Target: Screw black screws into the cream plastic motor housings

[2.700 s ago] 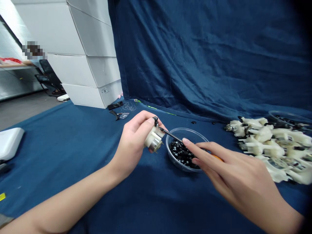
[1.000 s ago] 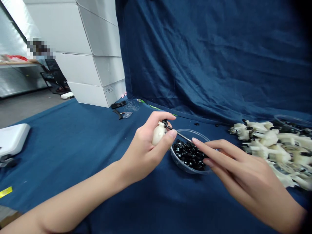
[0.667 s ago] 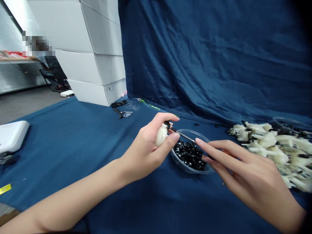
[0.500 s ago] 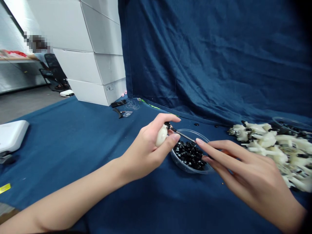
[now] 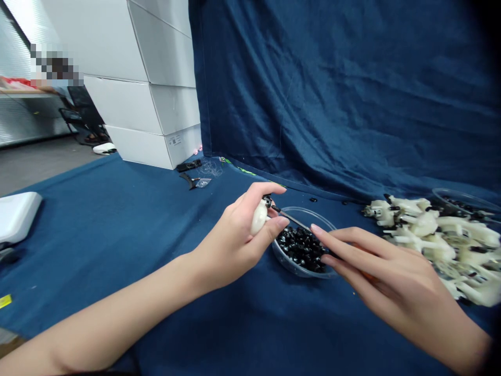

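Observation:
My left hand (image 5: 238,237) is closed around a cream-white plastic part (image 5: 259,217) with a small black piece (image 5: 267,200) at its top end. In my right hand (image 5: 395,282) is a screwdriver (image 5: 294,219), its thin metal shaft pointing left and its dark tip meeting the black piece. The fingers largely cover its handle, where a bit of orange shows. Beneath and behind both hands stands a clear round plastic bowl (image 5: 287,267) holding many small black parts (image 5: 301,248) with shiny metal bits.
Cream-white parts with black ends (image 5: 438,235) lie piled at right, before another clear bowl (image 5: 465,196). White boxes (image 5: 144,107) are stacked at back left. A blue curtain (image 5: 332,94) hangs behind the blue-covered table (image 5: 117,219). A person sits far left.
The hands keep almost the same pose, screwdriver tip still at the black piece. The whole view has shifted slightly, with the surroundings a little further left.

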{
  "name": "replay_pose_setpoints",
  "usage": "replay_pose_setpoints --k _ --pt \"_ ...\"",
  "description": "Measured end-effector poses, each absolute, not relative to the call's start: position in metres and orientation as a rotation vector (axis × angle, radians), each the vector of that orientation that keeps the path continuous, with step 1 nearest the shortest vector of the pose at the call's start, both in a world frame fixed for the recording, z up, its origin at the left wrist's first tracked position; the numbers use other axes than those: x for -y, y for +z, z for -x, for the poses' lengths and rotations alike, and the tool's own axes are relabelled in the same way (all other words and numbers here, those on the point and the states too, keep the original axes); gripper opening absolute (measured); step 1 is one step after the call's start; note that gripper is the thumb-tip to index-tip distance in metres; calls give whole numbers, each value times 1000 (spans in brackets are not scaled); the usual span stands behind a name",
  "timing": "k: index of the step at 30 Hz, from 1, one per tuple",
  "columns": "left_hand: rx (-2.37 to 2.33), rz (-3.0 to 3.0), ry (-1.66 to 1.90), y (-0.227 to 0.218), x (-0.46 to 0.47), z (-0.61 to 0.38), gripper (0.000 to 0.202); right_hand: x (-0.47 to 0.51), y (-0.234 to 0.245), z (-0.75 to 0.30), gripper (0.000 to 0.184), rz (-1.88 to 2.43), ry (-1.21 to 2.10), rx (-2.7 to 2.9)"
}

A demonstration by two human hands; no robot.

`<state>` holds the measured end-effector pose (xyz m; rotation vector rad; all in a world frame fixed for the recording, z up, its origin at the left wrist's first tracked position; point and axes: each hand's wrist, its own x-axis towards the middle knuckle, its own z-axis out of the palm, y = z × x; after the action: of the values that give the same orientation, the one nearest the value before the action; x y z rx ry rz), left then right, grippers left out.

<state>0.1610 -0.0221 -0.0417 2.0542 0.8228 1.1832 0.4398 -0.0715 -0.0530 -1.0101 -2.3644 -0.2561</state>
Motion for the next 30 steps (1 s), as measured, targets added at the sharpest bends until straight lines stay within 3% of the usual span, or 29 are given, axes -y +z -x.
replay_pose_setpoints --k 14,25,30 --pt "-818 -1890 1173 -46 23 -165 34 73 -52 -438 55 1037 -400 2355" --pt "-772 -2367 1146 -42 16 -155 39 75 -41 -442 53 1008 84 2330" --pt "-671 -2499 1128 -39 15 -154 37 78 -35 -450 43 1108 608 2188"
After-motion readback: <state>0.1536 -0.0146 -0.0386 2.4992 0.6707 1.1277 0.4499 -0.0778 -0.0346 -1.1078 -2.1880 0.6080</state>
